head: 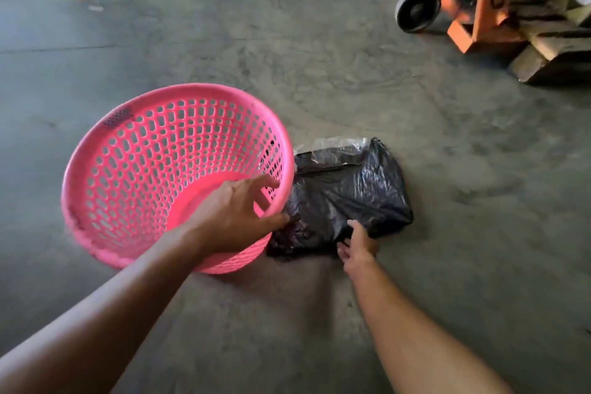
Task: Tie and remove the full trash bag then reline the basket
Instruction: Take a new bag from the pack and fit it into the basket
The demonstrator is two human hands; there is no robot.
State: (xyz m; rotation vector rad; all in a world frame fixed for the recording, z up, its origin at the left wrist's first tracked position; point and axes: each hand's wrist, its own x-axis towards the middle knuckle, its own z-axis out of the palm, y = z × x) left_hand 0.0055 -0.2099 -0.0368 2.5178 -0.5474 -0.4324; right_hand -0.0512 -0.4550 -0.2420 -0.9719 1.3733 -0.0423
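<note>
pink basket (134, 150) sitting bare on the concrete floor (447, 169), black bag (345, 195) flat right beside it, left hand (236, 217) loose over the rim, right hand (359, 248) pinching the bag's near edge

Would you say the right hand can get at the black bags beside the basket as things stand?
Probably yes. The right hand is already at the near edge of the black bags on the floor, with nothing between them; the pink basket sits off to the left.
</note>
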